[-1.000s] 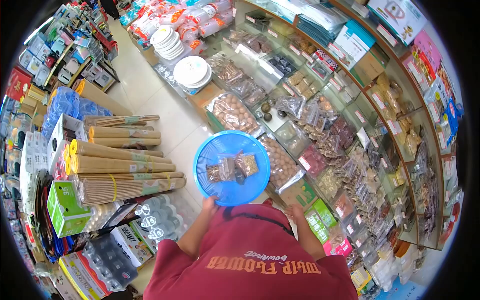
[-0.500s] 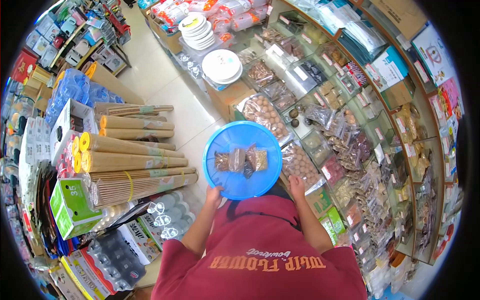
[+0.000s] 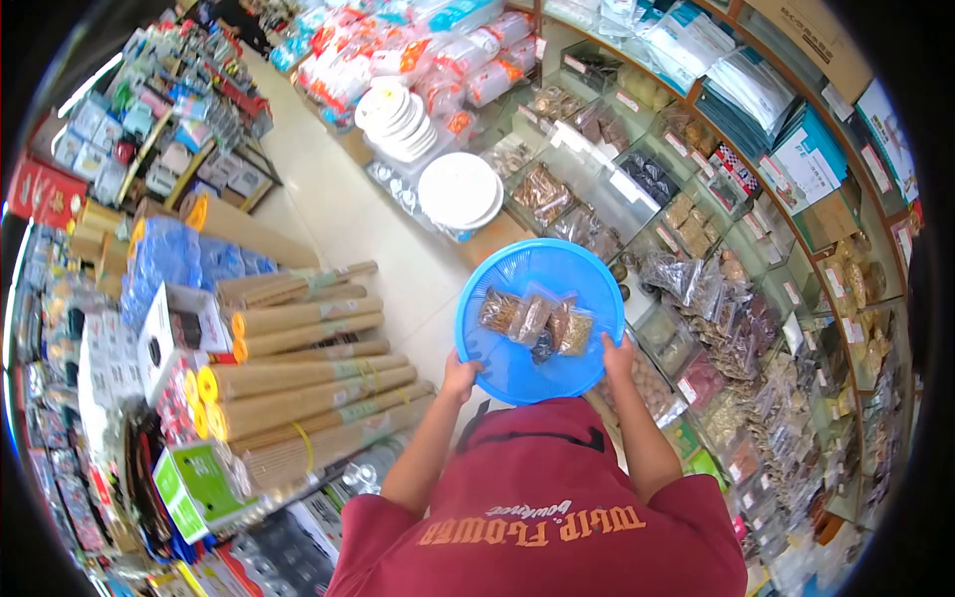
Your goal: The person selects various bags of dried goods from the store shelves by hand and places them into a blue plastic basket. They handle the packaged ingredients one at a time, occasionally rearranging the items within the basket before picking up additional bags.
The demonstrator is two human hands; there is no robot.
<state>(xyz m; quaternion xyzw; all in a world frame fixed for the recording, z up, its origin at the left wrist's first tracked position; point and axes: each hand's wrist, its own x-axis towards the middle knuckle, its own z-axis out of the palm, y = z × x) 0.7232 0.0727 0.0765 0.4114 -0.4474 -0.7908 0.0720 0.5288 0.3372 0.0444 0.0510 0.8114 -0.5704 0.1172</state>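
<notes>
A round blue plastic basket (image 3: 507,376) is held out in front of my body between both hands. My left hand (image 3: 462,378) grips its lower left rim, with the fingers showing dark through the blue wall. On the opposite side, my right hand (image 3: 619,356) is closed on the lower right rim. Inside lie several small clear bags of dried goods: a brown bag (image 3: 500,310) at the left, a greyish-brown bag (image 3: 530,319) beside it, a pale yellowish bag (image 3: 575,332) at the right, and a small dark bag (image 3: 542,348) below them.
To the right, glass bins hold bagged dried goods (image 3: 696,284) with price tags. White plates (image 3: 460,189) are stacked on the counter ahead. Long brown rolls (image 3: 308,388) and a green box (image 3: 199,488) stand at the left, beside the tiled aisle floor (image 3: 388,239).
My right hand, previously off the basket beside the bins, now grips its right rim. The basket sits further right in view, and the view has turned toward the aisle.
</notes>
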